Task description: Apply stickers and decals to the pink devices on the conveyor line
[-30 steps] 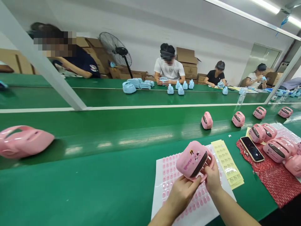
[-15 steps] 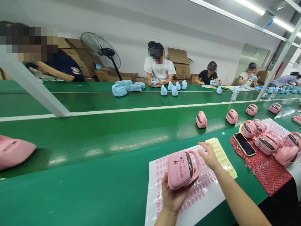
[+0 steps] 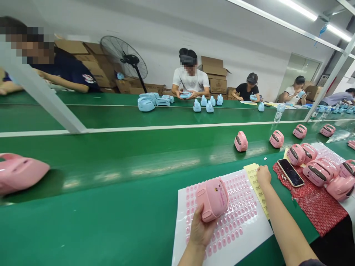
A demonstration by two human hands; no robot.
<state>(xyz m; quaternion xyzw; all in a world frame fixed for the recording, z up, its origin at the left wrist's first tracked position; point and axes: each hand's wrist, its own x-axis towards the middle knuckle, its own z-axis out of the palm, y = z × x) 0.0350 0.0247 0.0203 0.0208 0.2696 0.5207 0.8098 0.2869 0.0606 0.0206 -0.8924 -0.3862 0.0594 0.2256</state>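
My left hand (image 3: pixel 199 231) is closed around a pink toy handbag-shaped case (image 3: pixel 212 199) and holds it over a white sheet of small pink stickers (image 3: pixel 238 214). My right hand (image 3: pixel 263 174) reaches out to a yellow sheet of small clear stickers (image 3: pixel 254 181); its fingers curl down onto the sheet. I cannot make out whether they pinch anything.
A phone (image 3: pixel 290 172) lies on a red cloth (image 3: pixel 313 203) with several pink cases (image 3: pixel 318 171) at the right. More pink cases (image 3: pixel 241 141) ride the green belt (image 3: pixel 111 155); another pink one (image 3: pixel 19 173) is at far left. Across the belt people handle blue cases (image 3: pixel 146 104).
My left hand turned the pink case so its back faces me and lowered it. My right hand let go of the case and moved right to the yellow sheet.
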